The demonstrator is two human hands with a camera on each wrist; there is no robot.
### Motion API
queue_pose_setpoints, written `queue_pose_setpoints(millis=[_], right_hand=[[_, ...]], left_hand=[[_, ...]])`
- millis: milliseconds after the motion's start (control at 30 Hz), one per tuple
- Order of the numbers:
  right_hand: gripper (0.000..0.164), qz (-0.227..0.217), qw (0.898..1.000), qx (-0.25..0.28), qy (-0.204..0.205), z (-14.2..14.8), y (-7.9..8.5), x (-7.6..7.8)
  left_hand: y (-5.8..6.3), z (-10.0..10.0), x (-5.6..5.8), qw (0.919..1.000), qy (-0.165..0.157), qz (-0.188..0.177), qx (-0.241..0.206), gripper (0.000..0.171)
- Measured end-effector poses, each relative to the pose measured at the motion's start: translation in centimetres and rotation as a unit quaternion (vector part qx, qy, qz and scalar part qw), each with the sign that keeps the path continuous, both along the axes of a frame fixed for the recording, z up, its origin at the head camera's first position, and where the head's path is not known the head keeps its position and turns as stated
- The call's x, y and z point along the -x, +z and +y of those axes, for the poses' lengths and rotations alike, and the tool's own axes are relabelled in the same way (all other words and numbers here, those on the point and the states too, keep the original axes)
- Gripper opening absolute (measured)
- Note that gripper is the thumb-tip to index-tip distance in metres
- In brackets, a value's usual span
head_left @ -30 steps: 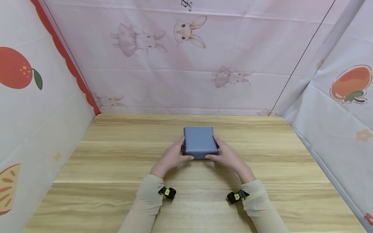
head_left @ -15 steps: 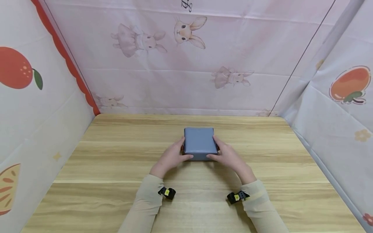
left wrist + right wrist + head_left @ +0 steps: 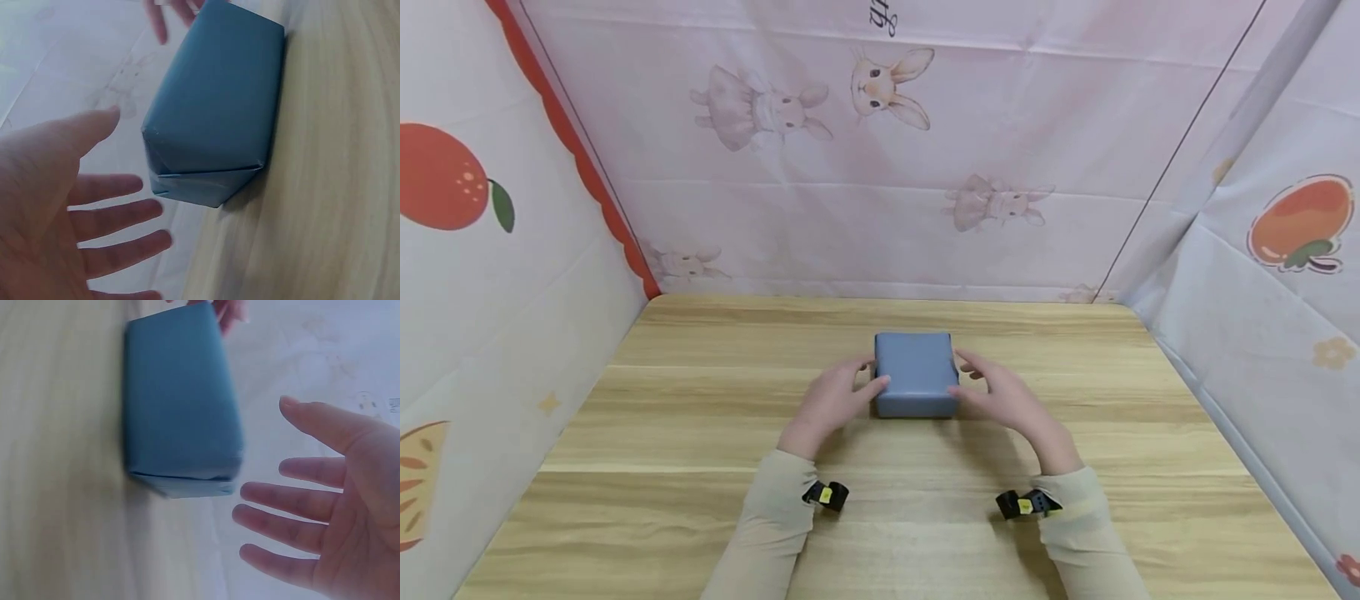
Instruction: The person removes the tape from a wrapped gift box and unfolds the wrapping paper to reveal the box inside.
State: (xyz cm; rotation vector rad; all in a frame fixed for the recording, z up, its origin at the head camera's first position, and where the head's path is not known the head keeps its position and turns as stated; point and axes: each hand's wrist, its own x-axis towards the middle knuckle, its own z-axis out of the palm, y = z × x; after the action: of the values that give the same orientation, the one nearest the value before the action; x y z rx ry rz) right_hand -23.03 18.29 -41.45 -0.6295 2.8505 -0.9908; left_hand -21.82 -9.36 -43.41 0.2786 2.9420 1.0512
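A box wrapped in blue paper (image 3: 914, 367) rests on the wooden table, its folded paper ends facing left and right. My left hand (image 3: 835, 404) is at its left side, and the wrist view shows that hand (image 3: 56, 187) with fingers spread and a gap to the box (image 3: 215, 94). On the other side my right hand (image 3: 1009, 407) stands beside the box's right end. In the right wrist view its fingers and thumb are stretched out, and the hand (image 3: 350, 494) is apart from the box (image 3: 178, 394).
The light wooden table (image 3: 662, 433) reaches back to a pink cloth wall (image 3: 865, 225) printed with rabbits. White cloth walls with fruit prints border the left (image 3: 497, 333) and right (image 3: 1262, 317) sides. Each sleeve carries a black wrist camera.
Both hands have let go of the wrapped box. The thumbs have lifted from its front face, and the right hand has moved outward to the right. The box stays about where it was.
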Motion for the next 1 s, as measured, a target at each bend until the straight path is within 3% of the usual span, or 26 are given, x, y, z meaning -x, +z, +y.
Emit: queue_pose_setpoints(millis=[133, 233, 333, 467, 600, 700, 800, 1000], right_hand=[[0.061, 0.036, 0.999, 0.01, -0.011, 0.0, 1.1, -0.1], [0.054, 0.08, 0.997, 0.008, -0.012, -0.2, 1.9, 0.2], [0.048, 0.135, 0.991, -0.011, -0.006, -0.5, 2.6, 0.6], [0.04, 0.235, 0.97, -0.06, 0.024, -0.9, 3.1, 1.6], [0.033, 0.346, 0.928, -0.106, 0.084, -1.6, 3.1, 3.0], [0.03, 0.389, 0.902, -0.14, 0.125, -2.3, 2.6, 4.1], [0.027, 0.389, 0.892, -0.176, 0.148, -3.1, 2.1, 4.9], [0.022, 0.362, 0.888, -0.237, 0.155, -4.4, 1.4, 6.4]], left_hand=[[-0.1, 0.4, 0.1, 0.9946, 0.033, 0.08, 0.058, 0.057], [-0.3, 0.7, 0.1, 0.9832, 0.058, 0.139, 0.102, 0.051], [-0.6, 1.1, 0.0, 0.9731, 0.074, 0.172, 0.134, 0.05], [-1.0, 1.5, 0.0, 0.9696, 0.084, 0.169, 0.155, 0.055], [-1.2, 1.7, 0.0, 0.9713, 0.087, 0.154, 0.159, 0.061], [-1.4, 1.7, 0.0, 0.9713, 0.084, 0.148, 0.166, 0.063], [-1.6, 1.7, 0.0, 0.9708, 0.081, 0.147, 0.171, 0.061], [-1.8, 1.9, 0.1, 0.9723, 0.076, 0.14, 0.171, 0.056]])
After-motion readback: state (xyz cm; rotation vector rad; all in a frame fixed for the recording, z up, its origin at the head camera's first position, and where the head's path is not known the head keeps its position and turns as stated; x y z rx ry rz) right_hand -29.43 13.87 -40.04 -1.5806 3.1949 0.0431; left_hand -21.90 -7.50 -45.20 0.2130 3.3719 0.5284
